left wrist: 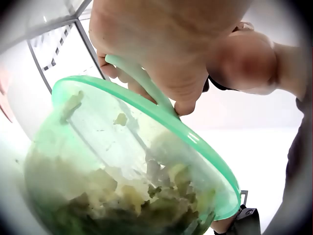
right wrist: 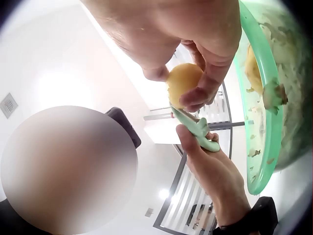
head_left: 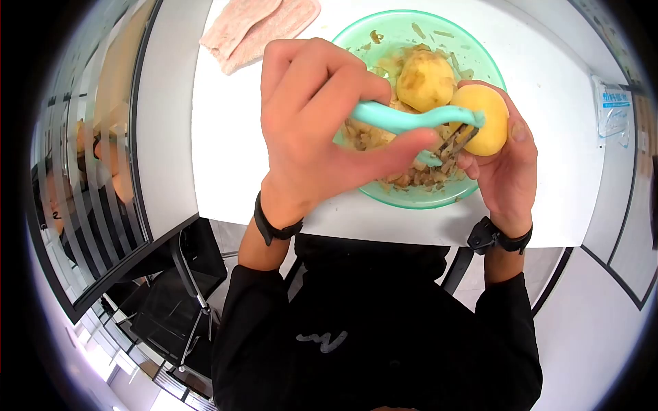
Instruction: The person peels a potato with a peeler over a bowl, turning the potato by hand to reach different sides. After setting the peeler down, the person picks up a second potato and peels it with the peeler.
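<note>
My left hand (head_left: 319,127) grips a mint-green peeler (head_left: 404,118) by its handle, thumb stretched along it. The peeler's metal blade (head_left: 459,139) lies against the side of a peeled yellow potato (head_left: 485,118). Fingers and thumb of my right hand (head_left: 510,164) hold that potato above the right edge of a green bowl (head_left: 480,51). In the right wrist view, the fingertips close around the potato (right wrist: 185,82) while the peeler (right wrist: 195,128) meets it from below. Another potato (head_left: 426,79), with brown patches, sits in the bowl among peelings.
Peelings (head_left: 428,179) cover much of the bowl's bottom, and some cling to its wall. A folded pink cloth (head_left: 257,27) lies at the back left of the white table (head_left: 229,144). Near the right edge is a clear and blue plastic packet (head_left: 612,111). A black chair (head_left: 168,308) stands at left.
</note>
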